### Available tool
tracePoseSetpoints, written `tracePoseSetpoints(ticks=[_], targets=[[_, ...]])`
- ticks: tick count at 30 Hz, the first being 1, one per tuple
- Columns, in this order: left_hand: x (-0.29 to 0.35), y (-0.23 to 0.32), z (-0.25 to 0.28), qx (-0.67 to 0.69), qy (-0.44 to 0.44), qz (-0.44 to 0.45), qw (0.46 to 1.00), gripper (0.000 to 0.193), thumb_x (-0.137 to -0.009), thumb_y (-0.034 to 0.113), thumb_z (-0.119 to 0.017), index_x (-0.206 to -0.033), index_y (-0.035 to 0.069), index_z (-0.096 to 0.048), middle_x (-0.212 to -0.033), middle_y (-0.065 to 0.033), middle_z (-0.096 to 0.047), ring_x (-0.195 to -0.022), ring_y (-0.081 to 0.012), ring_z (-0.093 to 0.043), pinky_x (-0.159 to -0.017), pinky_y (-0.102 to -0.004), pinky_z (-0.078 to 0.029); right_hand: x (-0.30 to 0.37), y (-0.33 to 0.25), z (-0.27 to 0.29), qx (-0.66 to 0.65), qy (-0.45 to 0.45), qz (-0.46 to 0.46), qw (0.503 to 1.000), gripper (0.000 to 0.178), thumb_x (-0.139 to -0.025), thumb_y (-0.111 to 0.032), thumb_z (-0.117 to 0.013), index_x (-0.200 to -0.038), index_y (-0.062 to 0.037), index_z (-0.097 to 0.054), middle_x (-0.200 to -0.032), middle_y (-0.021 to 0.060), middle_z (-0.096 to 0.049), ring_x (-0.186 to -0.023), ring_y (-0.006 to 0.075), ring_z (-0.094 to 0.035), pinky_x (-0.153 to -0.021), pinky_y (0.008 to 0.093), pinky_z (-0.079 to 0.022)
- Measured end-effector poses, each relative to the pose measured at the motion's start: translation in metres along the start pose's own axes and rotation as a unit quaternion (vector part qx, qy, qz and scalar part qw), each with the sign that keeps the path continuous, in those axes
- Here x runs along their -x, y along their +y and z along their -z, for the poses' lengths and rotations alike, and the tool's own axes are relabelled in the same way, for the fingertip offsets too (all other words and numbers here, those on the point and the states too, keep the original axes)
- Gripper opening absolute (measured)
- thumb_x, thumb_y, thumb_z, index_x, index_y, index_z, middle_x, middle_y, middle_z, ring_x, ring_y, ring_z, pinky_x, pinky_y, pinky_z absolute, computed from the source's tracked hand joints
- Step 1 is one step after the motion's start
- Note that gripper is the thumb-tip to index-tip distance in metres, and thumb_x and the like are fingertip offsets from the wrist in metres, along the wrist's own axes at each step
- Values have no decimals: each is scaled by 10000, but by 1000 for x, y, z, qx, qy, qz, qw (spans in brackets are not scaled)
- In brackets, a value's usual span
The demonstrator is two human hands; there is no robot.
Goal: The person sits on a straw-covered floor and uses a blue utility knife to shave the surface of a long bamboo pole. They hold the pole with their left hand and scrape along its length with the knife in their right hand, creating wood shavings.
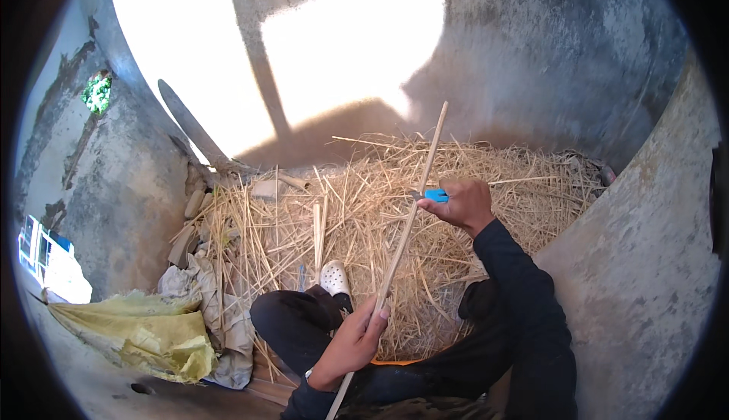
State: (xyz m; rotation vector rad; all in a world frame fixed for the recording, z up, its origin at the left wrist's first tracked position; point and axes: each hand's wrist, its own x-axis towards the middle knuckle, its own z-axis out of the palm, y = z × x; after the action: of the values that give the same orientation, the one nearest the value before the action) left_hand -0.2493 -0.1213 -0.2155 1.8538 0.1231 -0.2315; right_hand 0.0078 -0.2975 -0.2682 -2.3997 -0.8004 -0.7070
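A long, thin pale strip, which looks like split bamboo, slants from my lap up toward the sunlit wall. My left hand is closed round its lower part, above my left thigh. Farther up, my right hand grips a knife with a blue handle. The knife's short dark blade lies against the strip, and my right thumb is beside it. The strip's lower end runs out of view at the bottom edge.
Heaps of straw-like shavings and strips cover the floor along the concrete wall. A yellow sack and a pale cloth lie at the left. My foot in a white clog rests among the shavings. Another wall rises at the right.
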Motion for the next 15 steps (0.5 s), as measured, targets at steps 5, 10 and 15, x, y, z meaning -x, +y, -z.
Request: tracePoseSetpoints(ticks=[5,10,15], targets=[[3,-2,-1,19,-10,-5,1000,415,-1031,274,-430,-1343,2,-444,-729,45,-395,-646,-33,-359,-566,-200,-323,-8,22,-11,2,51,52,997,733,-755,-822,-486,-507,-133,-531,-417,32,-472,-349,207,-489,-362,355,-368],[23,4,-9,23,-46,9,999,415,-1037,269,-415,-1357,5,-421,-734,42,-389,-638,-41,-353,-574,-201,-329,-36,90,3,66,41,-47,996,764,-762,-831,-452,-535,-109,-555,-457,72,-505,-434,262,-555,-432,405,-419],[15,4,-12,18,-67,26,997,342,-1036,211,-407,-1309,4,-413,-717,-18,-425,-654,-93,-400,-605,-263,-384,-40,125,-7,119,55,-14,991,780,-747,-842,-451,-557,-94,-562,-476,98,-518,-467,297,-577,-455,434,-433]])
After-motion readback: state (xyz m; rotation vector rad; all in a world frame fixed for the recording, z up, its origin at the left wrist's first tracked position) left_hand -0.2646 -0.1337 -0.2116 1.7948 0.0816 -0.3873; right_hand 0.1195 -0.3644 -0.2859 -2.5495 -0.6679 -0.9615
